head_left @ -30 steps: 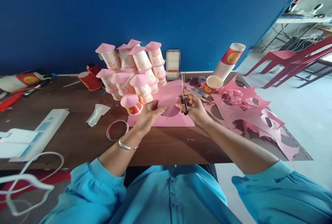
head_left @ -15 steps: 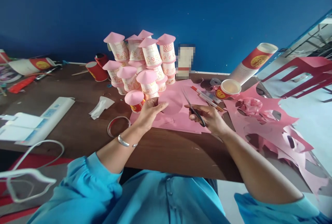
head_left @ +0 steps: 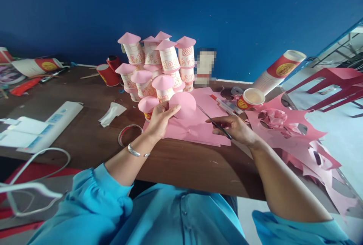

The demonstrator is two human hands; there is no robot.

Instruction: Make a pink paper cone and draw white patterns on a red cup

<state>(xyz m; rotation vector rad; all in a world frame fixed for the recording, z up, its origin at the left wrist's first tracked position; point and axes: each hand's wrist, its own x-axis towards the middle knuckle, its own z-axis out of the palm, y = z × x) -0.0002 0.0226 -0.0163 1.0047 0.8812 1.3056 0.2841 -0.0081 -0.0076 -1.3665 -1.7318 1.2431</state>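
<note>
Nearest, the right hand (head_left: 233,129) is closed around dark-handled scissors (head_left: 211,119), while the left hand (head_left: 159,122) pinches a pink paper disc (head_left: 185,104) by its edge, over pink sheets (head_left: 204,128) on the brown surface (head_left: 195,162), with paper-cup towers (head_left: 169,59) under pink cones (head_left: 129,38) beyond, before a blue wall (head_left: 181,3).

Count: scissors (head_left: 220,127), one pair. Pink disc (head_left: 184,106) in hand, one. Cone roofs (head_left: 162,82), nine visible. Hands (head_left: 159,122), two. Bracelet (head_left: 133,151), one. Tape rolls (head_left: 236,91), two. Power strip (head_left: 68,114), one. Leaning cup stack (head_left: 279,71), one; its cups too tight to count.
</note>
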